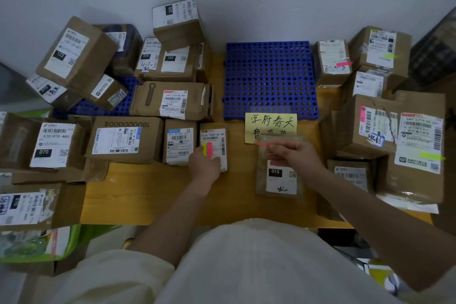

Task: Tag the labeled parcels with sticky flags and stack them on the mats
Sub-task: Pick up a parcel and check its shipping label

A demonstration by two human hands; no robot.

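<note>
A flat parcel [281,182] with a white label marked 010 lies on the wooden table in front of me. My right hand [296,155] hovers over its upper part and pinches a pink sticky flag [262,144] that points left. My left hand [204,164] holds a pad of yellow and pink sticky flags [207,148] over a small labelled parcel [214,138]. A bare blue perforated mat [270,79] lies at the back centre. A second blue mat [98,106] at the left is mostly covered by parcels.
Labelled cardboard parcels crowd the left side [125,139] and back left [76,57]. Parcels at the right [394,136] carry pink and green flags. A yellow handwritten note [271,123] lies below the bare mat. A grey wall stands behind.
</note>
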